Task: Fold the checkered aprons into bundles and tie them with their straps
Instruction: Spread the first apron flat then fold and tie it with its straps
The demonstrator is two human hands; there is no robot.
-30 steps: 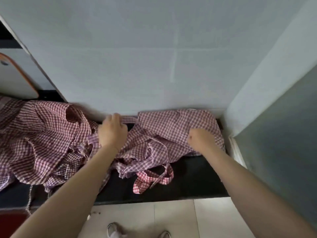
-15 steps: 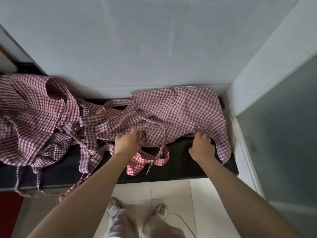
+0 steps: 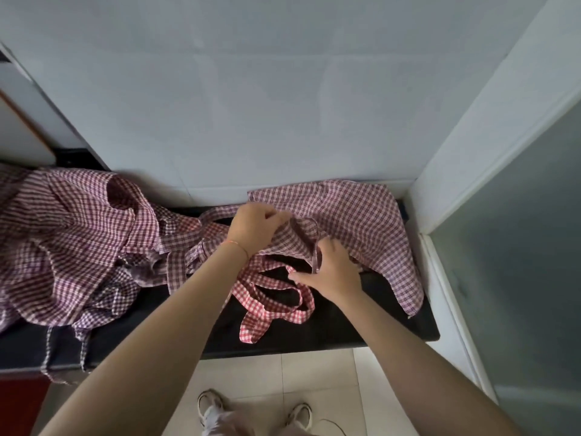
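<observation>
A red-and-white checkered apron (image 3: 361, 221) lies spread on the right half of a black counter (image 3: 361, 322). My left hand (image 3: 254, 228) pinches its upper left edge and lifts a fold of cloth off the counter. My right hand (image 3: 333, 272) grips the same fold lower down, by its hem. The apron's brighter red straps (image 3: 273, 297) trail in loops across the counter below both hands. A heap of more checkered aprons (image 3: 72, 247) lies crumpled at the left, with straps hanging over the counter's front edge.
A grey wall (image 3: 251, 105) stands right behind the counter. A white pillar and a frosted glass panel (image 3: 518, 247) close off the right side. Pale floor tiles (image 3: 314, 372) and my shoes (image 3: 210, 407) show below the counter.
My left hand has moved up and back to the apron's upper edge and raised a fold. My right hand has shifted left, toward the middle, onto that fold.
</observation>
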